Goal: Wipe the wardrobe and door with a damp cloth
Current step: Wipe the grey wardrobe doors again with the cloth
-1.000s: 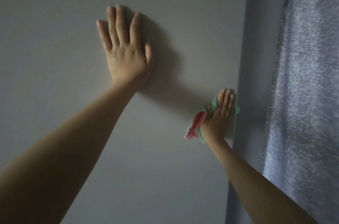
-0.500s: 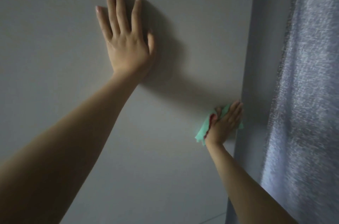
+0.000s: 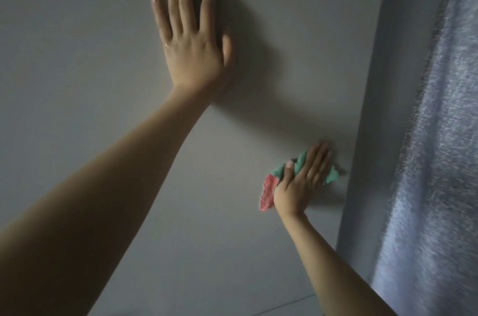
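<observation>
Change since half a second ago: the right hand [image 3: 302, 181] and its cloth [image 3: 269, 192] have shifted left, off the panel's right edge and onto its face; a pink section of the cloth now shows at lower left of the hand.

Right hand: fingers straight, pressing the green-and-pink cloth flat against the panel [image 3: 90, 70], thumb lying over the cloth's left part.

Left hand [image 3: 191, 38]: released, palm flat and fingers spread on the panel, upper left, unchanged in pose.

Panel: plain grey surface; wardrobe or door, cannot tell which.

Surroundings: pale curtain [image 3: 439, 134] hanging at far right, just beside the panel's edge; it hides whatever is behind.
</observation>
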`<state>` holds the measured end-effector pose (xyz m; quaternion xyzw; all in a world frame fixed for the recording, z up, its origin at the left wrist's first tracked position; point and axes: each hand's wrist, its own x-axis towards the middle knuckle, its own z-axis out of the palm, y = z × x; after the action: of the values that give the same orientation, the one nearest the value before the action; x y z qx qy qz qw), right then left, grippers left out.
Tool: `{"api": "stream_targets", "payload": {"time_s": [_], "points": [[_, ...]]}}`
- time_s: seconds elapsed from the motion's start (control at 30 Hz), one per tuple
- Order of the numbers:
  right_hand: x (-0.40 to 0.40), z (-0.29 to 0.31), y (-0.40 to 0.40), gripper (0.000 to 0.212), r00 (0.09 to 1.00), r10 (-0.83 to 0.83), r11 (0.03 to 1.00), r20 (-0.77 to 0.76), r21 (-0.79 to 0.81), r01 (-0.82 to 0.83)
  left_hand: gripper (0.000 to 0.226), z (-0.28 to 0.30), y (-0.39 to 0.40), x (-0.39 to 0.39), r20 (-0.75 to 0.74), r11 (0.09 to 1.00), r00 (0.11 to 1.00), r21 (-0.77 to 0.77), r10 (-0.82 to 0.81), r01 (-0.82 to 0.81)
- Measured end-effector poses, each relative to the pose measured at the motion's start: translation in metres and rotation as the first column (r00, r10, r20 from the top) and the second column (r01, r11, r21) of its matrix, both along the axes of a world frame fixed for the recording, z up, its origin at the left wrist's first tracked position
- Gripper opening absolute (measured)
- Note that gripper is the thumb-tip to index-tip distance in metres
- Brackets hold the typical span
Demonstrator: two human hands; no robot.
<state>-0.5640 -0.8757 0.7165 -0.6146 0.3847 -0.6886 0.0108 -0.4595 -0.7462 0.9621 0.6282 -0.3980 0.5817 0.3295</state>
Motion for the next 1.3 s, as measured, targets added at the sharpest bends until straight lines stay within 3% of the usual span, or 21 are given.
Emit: {"api": "stream_targets", "payload": {"time_s": [0.1, 0.2, 0.33, 0.4, 0.5, 0.57, 0.67, 0.83, 0.9, 1.0, 1.17, 1.23, 1.3], "points": [[-0.001, 0.008, 0.002, 0.065, 0.998, -0.014, 1.000, -0.057, 0.010, 0.014, 0.057, -0.007, 0.008, 0.006, 0.028, 0.999, 0.999, -0.014, -0.043, 0.044], [0.005, 0.057, 0.010, 0.064, 0.990, -0.032, 0.993, -0.138, -0.118, 0.016, 0.055, -0.020, 0.018, 0.013, 0.031, 0.999, 0.998, -0.027, -0.046, 0.047], [0.024, 0.105, 0.028, 0.061, 0.990, -0.038, 0.977, -0.134, -0.215, 0.009, 0.054, -0.045, 0.027, 0.014, 0.025, 0.998, 0.998, -0.025, -0.065, 0.066], [0.027, 0.075, 0.036, 0.062, 0.959, -0.027, 0.956, -0.281, -0.286, -0.057, 0.055, -0.063, 0.035, 0.018, 0.011, 0.996, 0.996, -0.015, -0.087, 0.088], [0.026, -0.006, 0.042, 0.062, 0.822, -0.044, 0.878, -0.567, -0.415, -0.239, 0.056, -0.098, 0.053, 0.030, -0.040, 0.993, 0.993, 0.024, -0.115, 0.116], [0.022, -0.037, 0.041, 0.059, 0.764, -0.089, 0.845, -0.639, -0.454, -0.281, 0.057, -0.120, 0.067, 0.037, -0.084, 0.994, 0.992, 0.059, -0.092, 0.097], [0.019, -0.019, 0.037, 0.063, 0.722, -0.150, 0.817, -0.676, -0.495, -0.295, 0.058, -0.141, 0.086, 0.048, -0.154, 0.995, 0.987, 0.079, -0.046, 0.058], [0.056, 0.100, 0.077, 0.063, 0.864, -0.029, 0.843, -0.503, -0.477, -0.250, 0.060, -0.152, 0.117, 0.065, -0.235, 1.000, 0.972, 0.029, 0.009, -0.002], [0.072, 0.120, 0.094, 0.062, 0.884, -0.025, 0.859, -0.466, -0.463, -0.220, 0.063, -0.154, 0.129, 0.074, -0.286, 1.000, 0.958, -0.008, 0.017, -0.020], [0.089, 0.084, 0.104, 0.065, 0.829, -0.034, 0.795, -0.558, -0.518, -0.316, 0.064, -0.163, 0.151, 0.091, -0.379, 0.998, 0.925, -0.034, 0.036, -0.053], [0.091, 0.016, 0.109, 0.063, 0.568, -0.244, 0.579, -0.786, -0.588, -0.565, 0.062, -0.187, 0.183, 0.108, -0.472, 0.997, 0.879, 0.002, 0.074, -0.083], [0.092, 0.034, 0.111, 0.060, 0.570, -0.211, 0.583, -0.794, -0.570, -0.578, 0.062, -0.192, 0.198, 0.114, -0.501, 0.995, 0.861, 0.007, 0.089, -0.099], [0.102, 0.075, 0.123, 0.059, 0.679, -0.165, 0.646, -0.716, -0.598, -0.474, 0.062, -0.195, 0.214, 0.120, -0.535, 0.994, 0.840, 0.004, 0.093, -0.107]]}}
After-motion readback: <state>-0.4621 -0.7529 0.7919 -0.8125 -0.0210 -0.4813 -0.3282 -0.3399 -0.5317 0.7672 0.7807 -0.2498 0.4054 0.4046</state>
